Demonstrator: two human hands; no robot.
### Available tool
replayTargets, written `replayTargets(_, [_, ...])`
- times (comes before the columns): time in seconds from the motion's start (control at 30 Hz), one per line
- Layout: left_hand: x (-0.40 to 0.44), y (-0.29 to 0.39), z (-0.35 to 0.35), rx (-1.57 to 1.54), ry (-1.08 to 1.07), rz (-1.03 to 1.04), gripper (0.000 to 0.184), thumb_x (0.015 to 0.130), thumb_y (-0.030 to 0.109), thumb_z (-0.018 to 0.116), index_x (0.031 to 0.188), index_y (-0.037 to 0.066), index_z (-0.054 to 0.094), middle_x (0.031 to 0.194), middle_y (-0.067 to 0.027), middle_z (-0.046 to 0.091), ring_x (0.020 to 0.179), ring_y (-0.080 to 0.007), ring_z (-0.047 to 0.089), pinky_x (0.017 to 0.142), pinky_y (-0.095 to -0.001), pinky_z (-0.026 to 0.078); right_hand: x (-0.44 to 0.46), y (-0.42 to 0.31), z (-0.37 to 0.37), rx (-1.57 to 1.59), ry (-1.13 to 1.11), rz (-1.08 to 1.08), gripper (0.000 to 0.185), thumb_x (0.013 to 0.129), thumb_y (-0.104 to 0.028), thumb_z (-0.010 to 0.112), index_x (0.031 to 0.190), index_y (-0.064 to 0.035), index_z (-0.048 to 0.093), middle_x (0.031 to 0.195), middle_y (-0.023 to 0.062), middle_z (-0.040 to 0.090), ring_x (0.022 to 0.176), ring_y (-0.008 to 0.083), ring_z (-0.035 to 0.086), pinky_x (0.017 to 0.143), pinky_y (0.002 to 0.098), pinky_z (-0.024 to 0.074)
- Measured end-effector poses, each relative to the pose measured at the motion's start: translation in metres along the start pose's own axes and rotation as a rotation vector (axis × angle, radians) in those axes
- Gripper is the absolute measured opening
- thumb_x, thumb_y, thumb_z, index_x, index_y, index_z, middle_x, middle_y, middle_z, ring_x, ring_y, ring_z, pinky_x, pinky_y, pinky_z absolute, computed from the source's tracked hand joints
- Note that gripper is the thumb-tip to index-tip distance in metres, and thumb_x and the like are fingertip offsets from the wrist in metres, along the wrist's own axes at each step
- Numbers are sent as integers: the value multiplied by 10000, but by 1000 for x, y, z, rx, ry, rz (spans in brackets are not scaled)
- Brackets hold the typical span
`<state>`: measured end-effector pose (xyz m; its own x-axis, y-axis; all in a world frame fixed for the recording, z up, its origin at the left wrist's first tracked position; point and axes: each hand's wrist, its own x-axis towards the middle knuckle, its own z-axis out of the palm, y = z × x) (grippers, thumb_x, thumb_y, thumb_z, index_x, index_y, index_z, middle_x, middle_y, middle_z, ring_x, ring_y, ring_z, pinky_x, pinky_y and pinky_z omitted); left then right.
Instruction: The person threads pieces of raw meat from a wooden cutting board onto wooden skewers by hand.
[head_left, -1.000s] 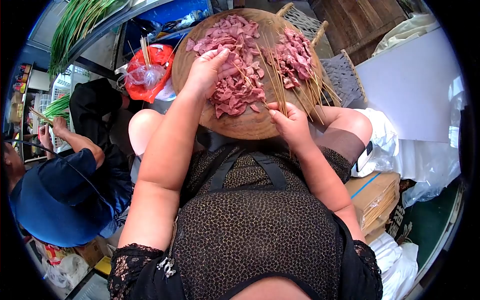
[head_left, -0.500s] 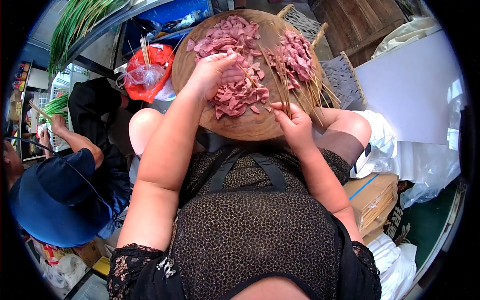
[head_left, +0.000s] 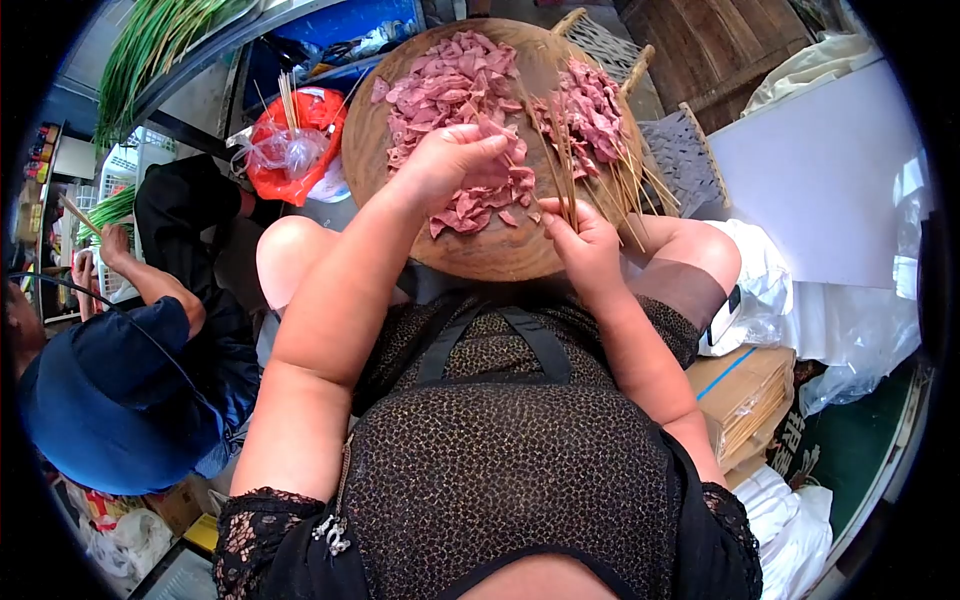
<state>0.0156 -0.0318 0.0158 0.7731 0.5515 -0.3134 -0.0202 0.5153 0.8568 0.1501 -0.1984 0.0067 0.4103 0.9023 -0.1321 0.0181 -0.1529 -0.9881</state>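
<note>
My left hand [head_left: 455,165] is over the near part of the meat pile, thumb and fingers pinched on a thin slice of meat [head_left: 488,130]. At the near right edge of the round wooden board [head_left: 430,255], my right hand [head_left: 585,245] is closed around several bamboo skewers [head_left: 560,150]. One thin skewer angles from the right hand toward the left fingertips; its tip is partly hidden there. Loose pink meat slices [head_left: 455,85] are heaped on the board's left half. Threaded meat skewers [head_left: 595,105] lie at the right, their bare sticks pointing toward me.
A red plastic bag [head_left: 275,185] with upright sticks stands left of the board. Another person [head_left: 120,390] in dark clothing sits at the left, holding thin sticks. Woven chairs [head_left: 685,155] are beyond the board's right side; a cardboard stack [head_left: 745,400] is at my right.
My left hand has moved right and slightly toward me, closer to the skewers, with its fingers now pinching a slice. My right hand has barely moved.
</note>
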Motion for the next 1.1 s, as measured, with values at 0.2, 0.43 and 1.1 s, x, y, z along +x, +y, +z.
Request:
replayTargets(0.2, [13, 7, -16, 71, 192, 177, 304, 908, 260, 502, 1114, 43, 556, 1004, -62, 621, 877, -157, 598, 786, -300, 489, 14, -3, -9, 244, 11, 87, 161, 848, -59, 558, 999, -17, 595, 741, -29, 543, 579, 21, 436, 525, 159, 355])
replayTargets(0.43, [11, 1, -17, 1277, 394, 338, 257, 727, 316, 670, 838, 85, 672, 827, -146, 634, 803, -304, 608, 710, -382, 479, 10, 4, -22, 319, 50, 138, 175, 850, -65, 554, 1018, -26, 581, 709, -21, 523, 531, 17, 408, 470, 153, 308])
replayTargets(1.1, [16, 7, -25, -105, 263, 163, 214, 848, 98, 541, 1051, 30, 536, 950, -125, 625, 816, -204, 628, 738, -314, 524, -4, 7, -9, 221, -50, 184, 185, 835, -98, 591, 1010, -39, 584, 703, -20, 530, 507, 17, 398, 448, 152, 286])
